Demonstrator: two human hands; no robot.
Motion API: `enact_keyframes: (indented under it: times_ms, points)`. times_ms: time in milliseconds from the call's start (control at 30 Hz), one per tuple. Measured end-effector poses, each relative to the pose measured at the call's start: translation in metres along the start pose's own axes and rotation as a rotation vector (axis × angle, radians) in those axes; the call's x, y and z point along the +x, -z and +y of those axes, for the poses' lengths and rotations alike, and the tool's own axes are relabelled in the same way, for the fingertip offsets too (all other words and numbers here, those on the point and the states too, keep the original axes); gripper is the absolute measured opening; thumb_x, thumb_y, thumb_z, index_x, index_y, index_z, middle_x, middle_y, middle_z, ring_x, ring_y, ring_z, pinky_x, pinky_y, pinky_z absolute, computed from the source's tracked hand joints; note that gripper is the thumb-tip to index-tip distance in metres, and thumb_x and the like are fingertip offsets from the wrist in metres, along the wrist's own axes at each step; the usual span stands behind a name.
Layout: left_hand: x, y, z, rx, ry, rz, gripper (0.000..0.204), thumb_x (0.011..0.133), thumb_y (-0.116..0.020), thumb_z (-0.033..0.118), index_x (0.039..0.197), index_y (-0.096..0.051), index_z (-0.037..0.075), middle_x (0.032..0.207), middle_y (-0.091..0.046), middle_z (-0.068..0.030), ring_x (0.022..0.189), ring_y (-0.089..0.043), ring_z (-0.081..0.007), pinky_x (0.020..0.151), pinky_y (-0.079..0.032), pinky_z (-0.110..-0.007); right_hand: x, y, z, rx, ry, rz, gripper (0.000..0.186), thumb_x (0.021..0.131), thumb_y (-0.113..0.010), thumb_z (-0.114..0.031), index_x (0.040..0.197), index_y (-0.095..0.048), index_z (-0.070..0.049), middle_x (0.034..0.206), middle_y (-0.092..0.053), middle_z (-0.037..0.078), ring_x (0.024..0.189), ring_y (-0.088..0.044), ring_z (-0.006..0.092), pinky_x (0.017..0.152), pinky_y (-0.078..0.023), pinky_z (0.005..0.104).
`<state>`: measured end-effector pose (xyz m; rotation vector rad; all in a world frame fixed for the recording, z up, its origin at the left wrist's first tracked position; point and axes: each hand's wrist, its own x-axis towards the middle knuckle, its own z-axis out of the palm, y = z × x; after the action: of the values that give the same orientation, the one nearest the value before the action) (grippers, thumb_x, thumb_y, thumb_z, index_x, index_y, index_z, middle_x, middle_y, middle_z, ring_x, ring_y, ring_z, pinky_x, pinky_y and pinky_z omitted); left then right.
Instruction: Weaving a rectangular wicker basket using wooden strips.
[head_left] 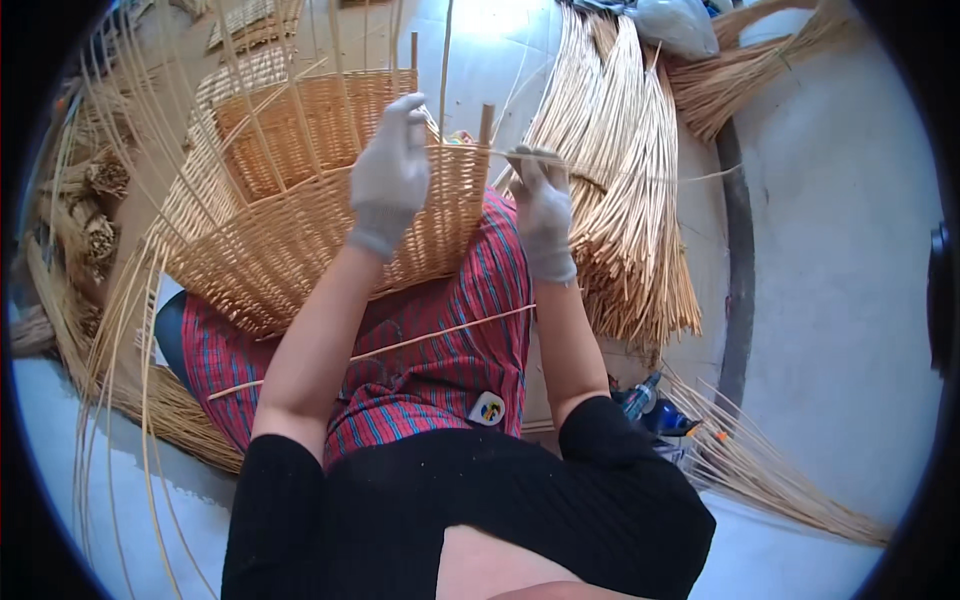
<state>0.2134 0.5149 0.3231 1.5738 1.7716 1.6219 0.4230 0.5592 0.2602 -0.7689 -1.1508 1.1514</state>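
A half-woven wicker basket (300,235) with upright stakes rests tilted across my lap. My left hand (390,175), in a pale knitted glove, is at its near wall by the top edge. Those fingers are bent and closed; what they hold, if anything, is hidden. Just right of the basket's thick corner post (487,125), my gloved right hand (545,205) pinches a thin wicker strand (710,177). The strand runs from the woven edge through the fingers and trails to the right.
A loose wicker rod (430,341) lies across the red striped cloth (470,375) on my lap. Bundles of wicker rods (620,150) stand at the far right, with more stalks (90,215) at left. A blue tool (665,415) lies near my right elbow.
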Motion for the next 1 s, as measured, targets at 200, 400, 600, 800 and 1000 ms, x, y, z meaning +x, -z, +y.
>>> enact_keyframes:
  times_ms: [200,400,600,800,1000]
  points:
    - [0.019,-0.036,-0.014,-0.300,0.561,-0.470,0.018,0.111,-0.058,0.019,0.121,-0.063,0.005,0.102,-0.072,-0.0104,0.060,-0.074,-0.0184,0.047,-0.054,-0.030,0.031,-0.017,-0.015,0.112,-0.419,0.053,0.022,0.107,-0.067,-0.018,0.125,-0.063,-0.007,0.120,-0.075,0.009,0.107,-0.073,0.0207,0.084,-0.059,0.0309]
    - [0.008,-0.041,-0.027,-0.300,0.515,-0.424,0.014,0.111,-0.058,0.019,0.119,-0.063,0.009,0.093,-0.071,-0.0057,0.058,-0.073,-0.0171,0.046,-0.053,-0.028,-0.007,-0.022,-0.016,-0.258,-0.317,0.079,0.027,0.108,-0.066,-0.027,0.120,-0.064,-0.004,0.098,-0.074,0.004,0.088,-0.072,0.0158,0.079,-0.058,0.0288]
    - [0.014,-0.030,-0.016,-0.248,0.529,-0.523,0.023,0.113,-0.049,0.012,0.132,-0.061,0.011,0.101,-0.068,-0.0069,0.053,-0.066,-0.0123,0.046,-0.052,-0.028,0.005,-0.054,-0.023,-0.085,0.238,0.067,0.018,0.112,-0.057,-0.019,0.116,-0.066,-0.003,0.106,-0.070,0.007,0.099,-0.065,0.0125,0.090,-0.053,0.0293]
    - [0.023,-0.028,-0.049,-0.175,0.458,-0.627,0.027,0.109,-0.051,0.003,0.133,-0.061,0.007,0.097,-0.069,-0.0086,0.060,-0.065,-0.0140,0.059,-0.057,-0.031,0.028,-0.093,0.003,0.162,-0.015,-0.161,0.027,0.113,-0.056,-0.029,0.107,-0.068,-0.005,0.079,-0.061,-0.001,0.072,-0.057,0.0084,0.070,-0.050,0.0262]
    - [0.024,-0.051,-0.088,-0.320,0.205,-0.498,0.016,0.103,-0.057,0.006,0.115,-0.067,0.008,0.094,-0.072,-0.0025,0.089,-0.068,-0.0153,0.079,-0.056,-0.032,0.032,-0.104,0.010,-0.333,0.238,-0.176,0.017,0.105,-0.061,-0.017,0.104,-0.074,-0.007,0.087,-0.075,0.007,0.081,-0.070,0.0164,0.075,-0.057,0.0326]
